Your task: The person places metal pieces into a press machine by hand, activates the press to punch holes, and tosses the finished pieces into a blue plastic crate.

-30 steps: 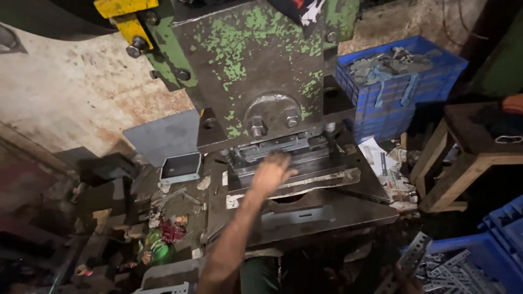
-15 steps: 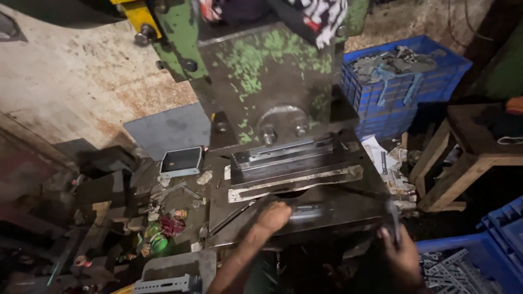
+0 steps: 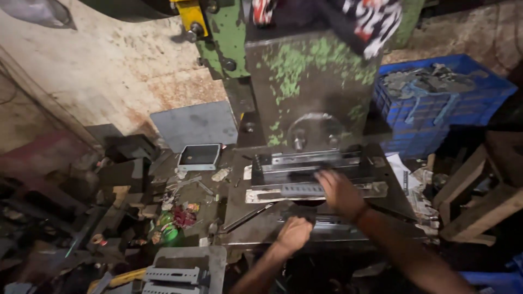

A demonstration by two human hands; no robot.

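I count one slotted strip (image 3: 303, 189) under right hand (image 3: 339, 191), fingers spread | left hand (image 3: 294, 233) fisted, contents untellable | one blue crate (image 3: 436, 111) right.

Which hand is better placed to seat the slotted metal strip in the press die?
Probably the right hand: it already rests on the slotted grey metal strip, while the left hand sits lower at the bed's front edge.

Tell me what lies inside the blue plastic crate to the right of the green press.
The blue plastic crate holds a heap of grey flat metal pieces. What lies beneath the top layer, and the crate's floor, is covered by the pile.
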